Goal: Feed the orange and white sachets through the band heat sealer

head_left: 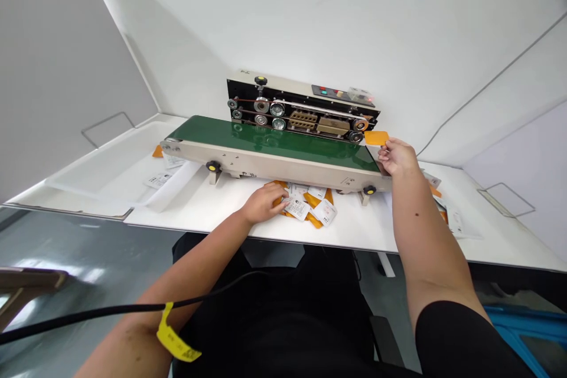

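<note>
several packets (297,208) partly covered by left hand (263,203)

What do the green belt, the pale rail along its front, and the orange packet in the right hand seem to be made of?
Green belt: probably rubber or plastic, smooth and glossy, since it mirrors the wheels above.
Pale rail: likely painted metal; it looks rigid, with an even cream coat.
Orange packet: perhaps foil or plastic film; it looks thin and flat, though too small to be sure.

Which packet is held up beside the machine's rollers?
The orange packet in the right hand: it alone is raised beside the rollers, while the packets at the left hand lie on the table.
</note>
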### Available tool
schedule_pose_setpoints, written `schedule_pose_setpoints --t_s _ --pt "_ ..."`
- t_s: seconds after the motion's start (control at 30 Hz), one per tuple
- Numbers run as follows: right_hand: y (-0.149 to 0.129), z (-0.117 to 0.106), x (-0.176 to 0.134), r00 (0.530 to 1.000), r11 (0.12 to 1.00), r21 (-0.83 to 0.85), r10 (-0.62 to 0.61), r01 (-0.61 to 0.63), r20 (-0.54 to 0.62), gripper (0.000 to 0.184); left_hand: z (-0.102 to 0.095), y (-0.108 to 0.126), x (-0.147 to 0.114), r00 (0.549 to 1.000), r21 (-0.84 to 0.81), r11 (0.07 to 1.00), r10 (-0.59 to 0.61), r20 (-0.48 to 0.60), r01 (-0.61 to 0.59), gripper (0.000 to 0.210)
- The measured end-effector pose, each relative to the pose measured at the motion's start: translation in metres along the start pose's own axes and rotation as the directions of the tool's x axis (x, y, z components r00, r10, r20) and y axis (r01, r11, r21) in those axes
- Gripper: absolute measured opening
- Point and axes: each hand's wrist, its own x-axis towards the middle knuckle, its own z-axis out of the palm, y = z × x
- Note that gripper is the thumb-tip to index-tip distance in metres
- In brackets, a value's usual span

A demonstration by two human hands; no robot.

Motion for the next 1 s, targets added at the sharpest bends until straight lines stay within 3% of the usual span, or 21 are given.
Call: schedule_pose_setpoints --t_s 0.23,0.3,0.33,0.37,0.43,0.47,0.5,0.57,0.6,0.67,0.73,0.83,1.0 --pt "-0.004 0.027 0.007 0.997 0.988 -0.132 0.079 -0.077 0.01 0.02 0.0 -0.001 -0.001 1.0 -0.003 1.0 -0.009 0.013 0.009 0.021" --pt "-0.002 0.028 0.0 0.993 0.972 -0.23 -0.06 0.036 -0.097 0.015 -0.001 -0.001 -0.001 1.0 -0.01 1.0 -0.007 0.013 0.007 0.022" --pt "0.0 0.028 -0.009 0.961 0.935 -0.324 -0.211 0.145 -0.18 0.016 -0.001 0.0 -0.001 1.0 -0.018 1.0 0.002 0.02 -0.002 0.023" --pt "0.005 0.027 -0.023 0.887 0.861 -0.438 -0.392 0.259 -0.245 0.018 -0.001 0.0 0.0 0.999 -0.028 0.999 0.017 0.034 -0.016 0.026" --pt "0.02 0.028 -0.063 0.683 0.649 -0.629 -0.688 0.427 -0.245 0.024 0.001 -0.001 0.001 0.995 -0.041 0.998 0.058 0.082 -0.055 0.04" --pt "0.031 0.03 -0.087 0.639 0.571 -0.662 -0.748 0.485 -0.178 0.026 0.003 -0.001 0.001 0.991 -0.039 0.997 0.075 0.108 -0.071 0.05" --pt "0.044 0.034 -0.113 0.646 0.527 -0.653 -0.759 0.543 -0.076 0.027 0.004 -0.002 0.002 0.988 -0.033 0.996 0.084 0.13 -0.08 0.059" --pt "0.073 0.044 -0.161 0.685 0.437 -0.582 -0.66 0.685 0.31 0.029 0.007 -0.002 0.002 0.985 -0.019 0.997 0.082 0.149 -0.08 0.065" --pt "0.087 0.05 -0.181 0.667 0.398 -0.545 -0.555 0.738 0.497 0.033 0.008 -0.002 0.003 0.986 -0.018 0.997 0.077 0.15 -0.076 0.063" --pt "0.113 0.06 -0.208 0.607 0.349 -0.503 -0.337 0.79 0.719 0.046 0.008 -0.002 0.003 0.987 -0.034 0.997 0.077 0.143 -0.073 0.055" --pt "0.132 0.066 -0.218 0.588 0.307 -0.521 -0.193 0.796 0.785 0.061 0.008 -0.002 0.003 0.987 -0.059 0.995 0.09 0.136 -0.082 0.05" --pt "0.148 0.068 -0.216 0.608 0.273 -0.566 -0.098 0.778 0.788 0.065 0.008 -0.004 0.003 0.987 -0.081 0.992 0.104 0.119 -0.095 0.042" --pt "0.159 0.068 -0.21 0.648 0.296 -0.588 -0.174 0.752 0.741 0.088 0.011 -0.012 0.001 0.999 -0.008 1.0 0.019 -0.027 -0.019 0.025"
